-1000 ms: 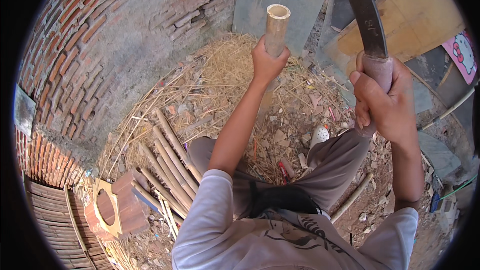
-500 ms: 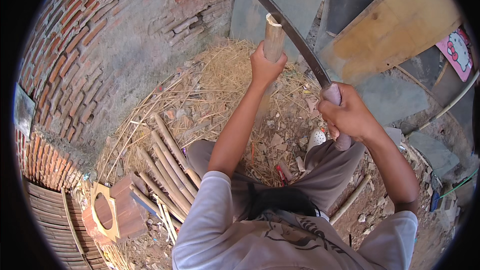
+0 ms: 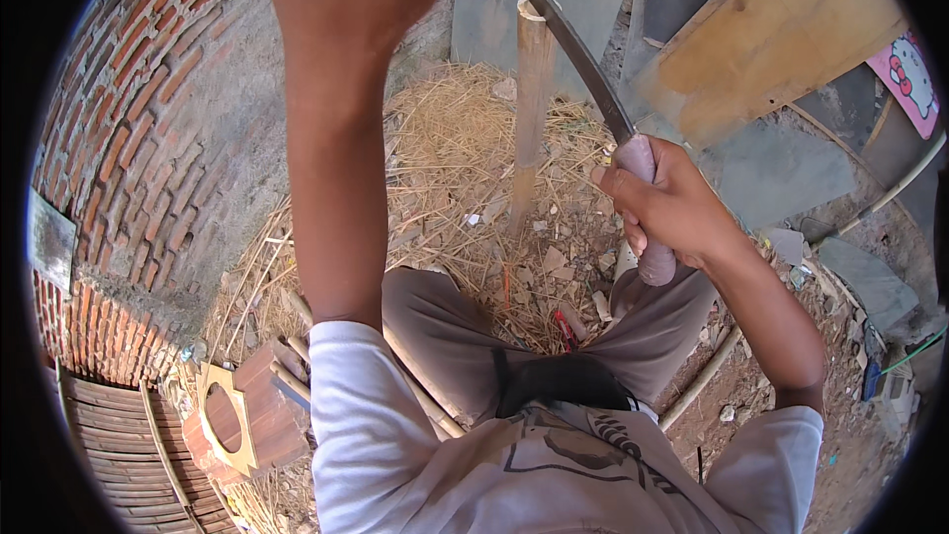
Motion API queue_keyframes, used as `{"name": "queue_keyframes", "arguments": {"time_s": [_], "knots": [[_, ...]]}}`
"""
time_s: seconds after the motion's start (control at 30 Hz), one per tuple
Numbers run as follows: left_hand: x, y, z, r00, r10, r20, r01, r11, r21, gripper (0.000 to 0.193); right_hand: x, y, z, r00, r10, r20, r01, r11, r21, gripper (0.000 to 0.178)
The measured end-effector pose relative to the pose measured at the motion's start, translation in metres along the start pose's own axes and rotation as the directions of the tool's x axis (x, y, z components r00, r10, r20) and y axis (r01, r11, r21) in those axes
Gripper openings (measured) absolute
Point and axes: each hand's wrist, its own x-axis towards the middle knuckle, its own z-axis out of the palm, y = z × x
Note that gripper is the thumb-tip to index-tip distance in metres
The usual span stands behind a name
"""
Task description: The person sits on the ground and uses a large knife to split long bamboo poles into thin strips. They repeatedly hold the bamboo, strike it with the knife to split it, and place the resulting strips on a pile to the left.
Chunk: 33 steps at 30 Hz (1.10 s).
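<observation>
My right hand (image 3: 664, 200) is closed round the purplish-grey handle of a machete (image 3: 583, 59). Its long dark blade slants up to the left and crosses the rim of a bamboo piece (image 3: 534, 89). Whether the edge has bitten into the rim I cannot tell. The bamboo stands upright over the straw-littered ground, with no hand round it. My left arm is lifted close in front of me at the upper left, and its hand lies beyond the upper edge of the picture.
A brick wall (image 3: 188, 119) rises at the left. Dry straw (image 3: 445, 129) and rubble cover the ground ahead. Boards (image 3: 781, 40) lean at the far right. A brown wooden box (image 3: 267, 405) with a round hole and several bamboo poles (image 3: 425, 396) lie at my left.
My left hand has let go of the bamboo and risen out of the picture. The bamboo still stands upright. My right hand has shifted slightly left with the machete, its blade still at the bamboo's top.
</observation>
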Motion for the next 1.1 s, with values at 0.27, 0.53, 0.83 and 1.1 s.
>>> {"name": "queue_keyframes", "arguments": {"time_s": [0.27,0.53,0.83,1.1], "knots": [[-0.193,0.115,0.036,0.523,-0.852,0.038,0.851,0.524,0.027,0.081,0.021,0.000,0.076,0.986,-0.158,-0.054,0.165,0.871,0.463,0.033],[-0.164,0.102,-0.009,0.324,-0.912,0.250,0.899,0.379,0.217,0.048,0.062,-0.018,0.082,0.979,-0.187,0.080,0.169,0.966,0.195,0.040],[-0.170,0.028,-0.087,0.144,-0.972,0.188,0.911,0.204,0.358,0.037,0.011,0.156,-0.145,0.682,-0.302,-0.666,0.178,0.952,-0.249,0.052],[-0.190,-0.053,-0.138,0.263,-0.963,0.056,0.802,0.251,0.543,0.053,-0.235,0.592,-0.158,0.108,0.867,-0.486,-0.944,0.242,0.223,0.066]]}}
